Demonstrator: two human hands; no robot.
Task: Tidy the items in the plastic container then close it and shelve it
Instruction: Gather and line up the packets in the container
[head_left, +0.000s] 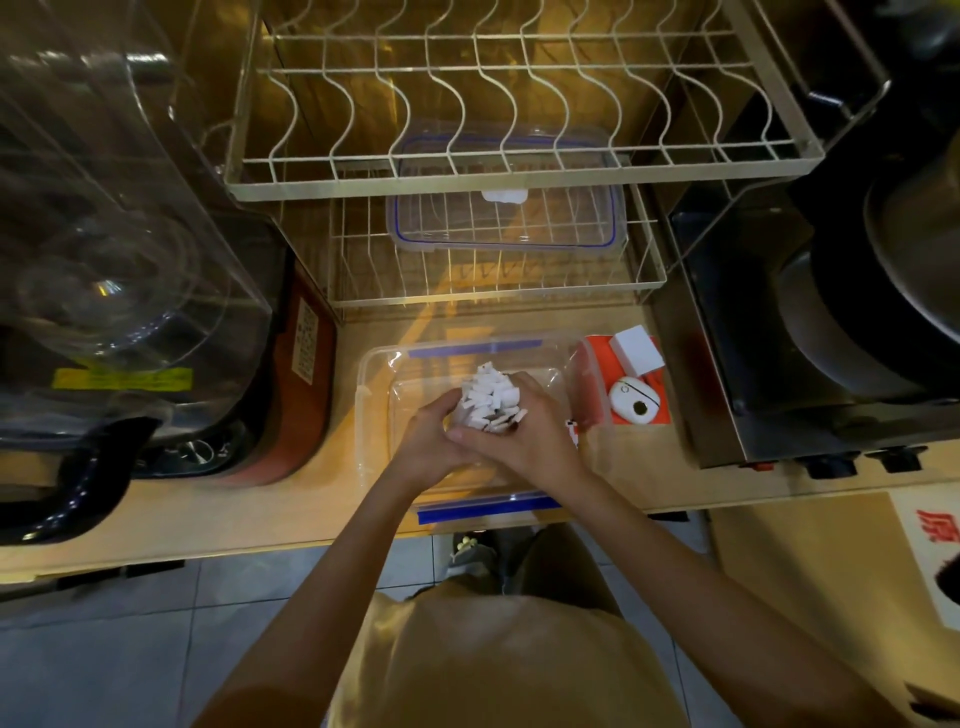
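A: What could go wrong here?

B: The bunch of small white flat pieces (488, 400) is loose and fanned out. It is pressed between the left hand (428, 447) and the right hand (511, 434), both cupped shut around it. If either palm eases off, I'd expect pieces to slide out and scatter.

A: Scatter where?

B: Mostly back into the clear rectangular plastic container with blue clip edges (374, 405), since both hands sit over its open middle. A few could skip over its right wall toward the orange box holding a white oval gadget (636, 387), just beside the container.

A: And the lid?

B: The clear lid with a blue seal line (506, 221) lies on the lower wire rack shelf (644, 278), behind the container. The container itself stands on the wooden tabletop (218, 519), its near edge at the tabletop's front, so a hard push could nudge it off.
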